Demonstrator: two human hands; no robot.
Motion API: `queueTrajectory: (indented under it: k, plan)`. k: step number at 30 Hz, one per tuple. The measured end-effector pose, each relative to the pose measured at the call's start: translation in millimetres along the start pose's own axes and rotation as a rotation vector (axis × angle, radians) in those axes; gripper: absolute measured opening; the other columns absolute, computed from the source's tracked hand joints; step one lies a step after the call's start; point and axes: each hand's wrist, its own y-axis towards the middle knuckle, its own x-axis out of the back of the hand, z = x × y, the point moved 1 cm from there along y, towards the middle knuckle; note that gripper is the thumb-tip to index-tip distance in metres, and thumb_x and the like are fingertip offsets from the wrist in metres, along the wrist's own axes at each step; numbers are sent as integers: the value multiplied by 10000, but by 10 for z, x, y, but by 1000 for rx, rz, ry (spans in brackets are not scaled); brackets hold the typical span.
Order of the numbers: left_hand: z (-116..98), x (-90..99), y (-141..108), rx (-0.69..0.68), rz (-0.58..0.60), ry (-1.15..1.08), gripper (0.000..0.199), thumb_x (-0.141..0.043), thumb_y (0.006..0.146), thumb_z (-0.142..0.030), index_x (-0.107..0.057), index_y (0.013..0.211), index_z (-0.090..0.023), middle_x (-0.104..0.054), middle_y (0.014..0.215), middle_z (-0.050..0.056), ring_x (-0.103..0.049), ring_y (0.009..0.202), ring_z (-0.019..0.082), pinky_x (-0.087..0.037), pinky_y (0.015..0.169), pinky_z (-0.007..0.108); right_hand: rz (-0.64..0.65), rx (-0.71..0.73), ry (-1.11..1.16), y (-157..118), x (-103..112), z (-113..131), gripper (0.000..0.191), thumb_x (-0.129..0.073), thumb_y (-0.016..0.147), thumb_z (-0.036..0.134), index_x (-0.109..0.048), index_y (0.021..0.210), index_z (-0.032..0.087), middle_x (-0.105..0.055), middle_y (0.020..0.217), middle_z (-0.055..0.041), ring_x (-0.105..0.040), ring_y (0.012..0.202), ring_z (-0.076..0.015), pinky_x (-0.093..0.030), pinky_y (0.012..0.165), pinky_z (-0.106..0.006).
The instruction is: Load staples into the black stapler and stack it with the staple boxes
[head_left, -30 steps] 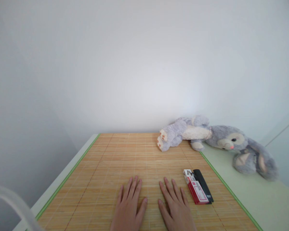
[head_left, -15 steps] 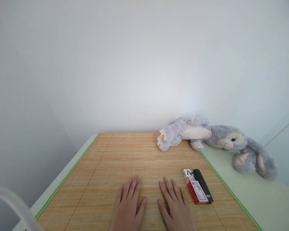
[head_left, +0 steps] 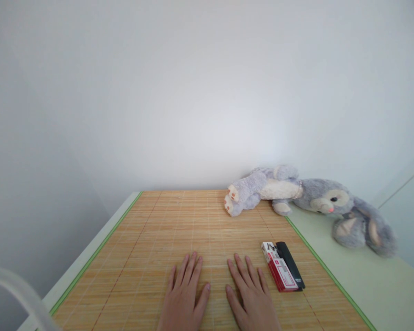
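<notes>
My left hand lies flat, palm down, on the bamboo mat, its fingers spread and holding nothing. To its right, my right hand rests the same way on the mat, with a gap between the two thumbs. Just right of my right hand is a red and white box. A flat black item lies against the right side of that box. Neither hand touches them.
A grey plush rabbit lies on its side at the back right, its feet on the mat and its head over the pale table. A white wall rises behind. A pale curved tube crosses the lower left corner.
</notes>
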Motion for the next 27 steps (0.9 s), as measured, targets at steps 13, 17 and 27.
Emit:
queueTrajectory:
  k: [13, 17, 27]
  plan:
    - [-30, 45, -23, 9, -20, -11, 602, -369, 1051, -473, -211, 1622, -365, -260, 1690, -39, -263, 1567, 242, -272, 1257, 574, 25, -33, 13, -21, 141, 95, 588, -381, 1054, 480, -249, 1621, 398, -179, 1689, 81, -145, 1580, -291, -230, 1248, -622]
    - [-19, 42, -31, -5, -34, -22, 588, -383, 1053, -453, -251, 1615, -345, -290, 1686, -22, -278, 1561, 241, -275, 1258, 553, 37, -42, 7, -13, 146, 105, 585, -373, 1056, 479, -255, 1622, 388, -169, 1691, 86, -131, 1583, -287, -206, 1257, -609]
    - [-57, 75, -56, 2, -25, -25, 572, -376, 1058, -431, -275, 1611, -325, -292, 1687, -5, -279, 1559, 236, -261, 1269, 539, 33, -35, 16, -26, 159, 99, 585, -370, 1059, 482, -257, 1624, 385, -176, 1695, 71, -129, 1584, -286, -192, 1258, -612]
